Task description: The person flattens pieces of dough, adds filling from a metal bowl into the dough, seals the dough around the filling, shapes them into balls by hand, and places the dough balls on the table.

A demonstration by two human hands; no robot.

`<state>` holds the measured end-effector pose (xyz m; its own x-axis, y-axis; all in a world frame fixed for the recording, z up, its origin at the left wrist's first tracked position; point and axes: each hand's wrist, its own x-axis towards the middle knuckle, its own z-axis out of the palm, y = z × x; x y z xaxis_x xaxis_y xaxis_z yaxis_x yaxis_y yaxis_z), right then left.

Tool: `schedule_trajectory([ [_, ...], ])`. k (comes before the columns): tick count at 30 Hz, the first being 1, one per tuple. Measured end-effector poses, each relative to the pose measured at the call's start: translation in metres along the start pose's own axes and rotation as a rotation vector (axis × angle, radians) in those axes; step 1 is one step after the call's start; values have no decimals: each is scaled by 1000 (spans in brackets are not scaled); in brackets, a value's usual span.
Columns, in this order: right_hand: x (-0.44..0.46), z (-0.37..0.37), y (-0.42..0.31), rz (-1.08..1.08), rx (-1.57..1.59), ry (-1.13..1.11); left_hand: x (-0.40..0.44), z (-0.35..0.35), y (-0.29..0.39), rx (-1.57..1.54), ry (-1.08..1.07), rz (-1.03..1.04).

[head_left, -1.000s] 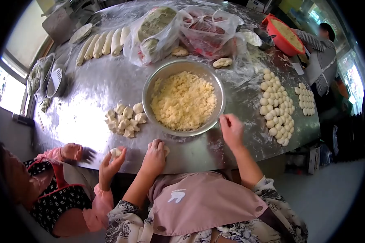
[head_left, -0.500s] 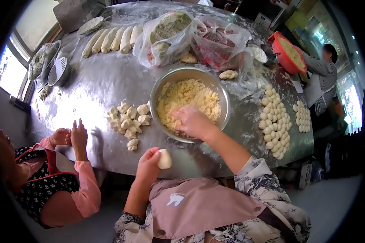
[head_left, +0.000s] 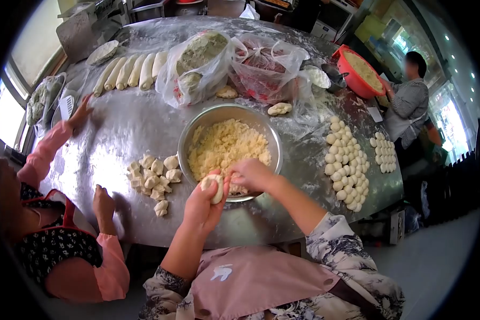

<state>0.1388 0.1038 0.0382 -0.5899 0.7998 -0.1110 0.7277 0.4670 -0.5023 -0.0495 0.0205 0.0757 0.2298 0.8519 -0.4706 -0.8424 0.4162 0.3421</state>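
Observation:
My left hand (head_left: 201,208) is closed around a pale piece of dough (head_left: 214,189), held at the near rim of a steel bowl (head_left: 279,152). Crumbly yellow filling (head_left: 229,141) heaps up inside that bowl. Close against the left fingers, my right hand (head_left: 252,175) has its fingers drawn together over the front of the bowl; what they hold is hidden. Left of the bowl lies a pile of cut dough pieces (head_left: 153,178) on the steel table (head_left: 101,144).
A co-worker in pink sleeves (head_left: 111,256) reaches across the left side. Dough rolls (head_left: 125,73), bags of green dough (head_left: 200,53) and reddish filling (head_left: 261,66) stand behind the bowl. Round dough balls (head_left: 346,165) cover the right. Another person stands by a red basin (head_left: 357,74).
My right hand has come out of the filling to my left hand, which has risen with the dough to the bowl's rim. The co-worker's far arm has stretched toward the dough rolls.

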Motion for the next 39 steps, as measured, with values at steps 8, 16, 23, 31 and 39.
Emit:
schedule_trajectory([
  [8,-16,-60,-34,301,492,136,59,4,-22,-46,96,-49],
  [16,-14,-54,-62,154,380,320,58,38,-29,-67,87,-4],
  [23,-15,-45,-54,133,353,440,67,29,-29,-93,2,42],
  [31,-18,-39,-53,121,268,487,67,23,-28,48,-18,83],
  [39,-13,-44,-50,152,543,474,66,13,-15,-69,-4,72],
])
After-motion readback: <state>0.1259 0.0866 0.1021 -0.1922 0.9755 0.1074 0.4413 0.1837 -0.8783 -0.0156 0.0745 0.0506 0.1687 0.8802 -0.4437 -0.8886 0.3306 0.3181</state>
